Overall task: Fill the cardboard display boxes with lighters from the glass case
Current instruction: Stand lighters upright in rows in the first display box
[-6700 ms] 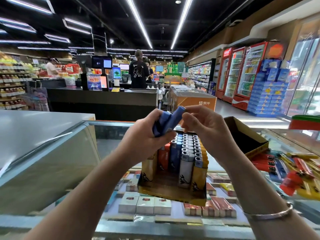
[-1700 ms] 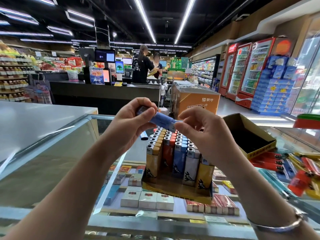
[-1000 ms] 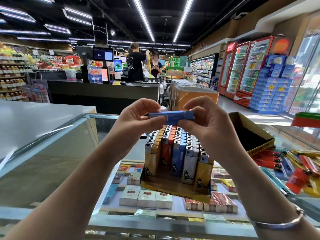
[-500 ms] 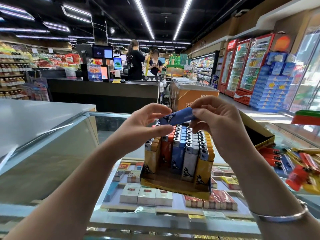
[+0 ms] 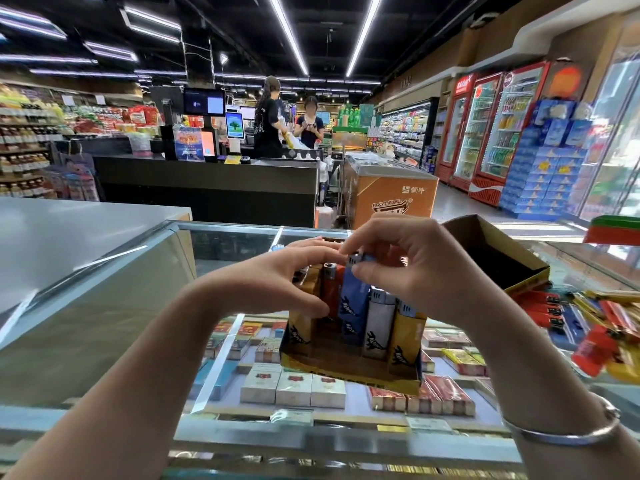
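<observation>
1. Head view: both hands work over a display box (image 5: 349, 372) that stands on the glass case (image 5: 104, 306).
2. The right hand (image 5: 415, 268) pinches the metal top of a blue lighter (image 5: 353, 299) between thumb and fingers; the lighter stands upright in the box's front row, its top higher than its neighbours.
3. The left hand (image 5: 277, 275) is spread against the left side of the rows, thumb touching the orange lighter (image 5: 330, 289) beside the blue one; it rests there with the fingers loose, closed on nothing that shows.
4. Further lighters stand in the front row: a yellow one at each end, a white lighter (image 5: 379, 320) just right of the blue one.
5. An empty box (image 5: 498, 258) lies tilted on the glass behind the right hand.
6. Loose lighters (image 5: 588, 320), red, blue and yellow, lie in a pile on the glass at the right.
7. Cigarette packs (image 5: 294, 388) lie inside the case under the box.
8. A bracelet (image 5: 561, 434) circles the right wrist.
</observation>
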### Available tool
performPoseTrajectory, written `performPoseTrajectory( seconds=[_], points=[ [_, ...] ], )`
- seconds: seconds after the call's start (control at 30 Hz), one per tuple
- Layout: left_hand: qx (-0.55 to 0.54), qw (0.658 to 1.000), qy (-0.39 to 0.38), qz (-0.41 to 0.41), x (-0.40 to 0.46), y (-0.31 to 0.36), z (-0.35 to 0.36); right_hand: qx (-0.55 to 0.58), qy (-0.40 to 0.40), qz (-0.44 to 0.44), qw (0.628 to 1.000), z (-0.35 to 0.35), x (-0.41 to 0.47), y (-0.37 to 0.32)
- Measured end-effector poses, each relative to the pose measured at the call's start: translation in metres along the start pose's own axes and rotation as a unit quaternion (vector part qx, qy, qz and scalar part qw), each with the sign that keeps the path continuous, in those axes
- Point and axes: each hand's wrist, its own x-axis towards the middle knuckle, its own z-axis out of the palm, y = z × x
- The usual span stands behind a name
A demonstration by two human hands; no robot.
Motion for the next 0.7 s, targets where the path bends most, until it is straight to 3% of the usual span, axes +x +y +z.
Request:
performPoseTrajectory(
  seconds=[0.23,0.7],
  points=[
    [0.038,0.999,0.014,0.016,0.0010,-0.0012,-0.0006,-0.086,-0.096,0.039,0.991,0.0078,0.0002,-0.0036],
    [0.031,0.999,0.005,0.006,0.0006,-0.0016,-0.0007,-0.134,-0.103,0.041,0.985,0.0064,0.0016,-0.0024]
  ],
)
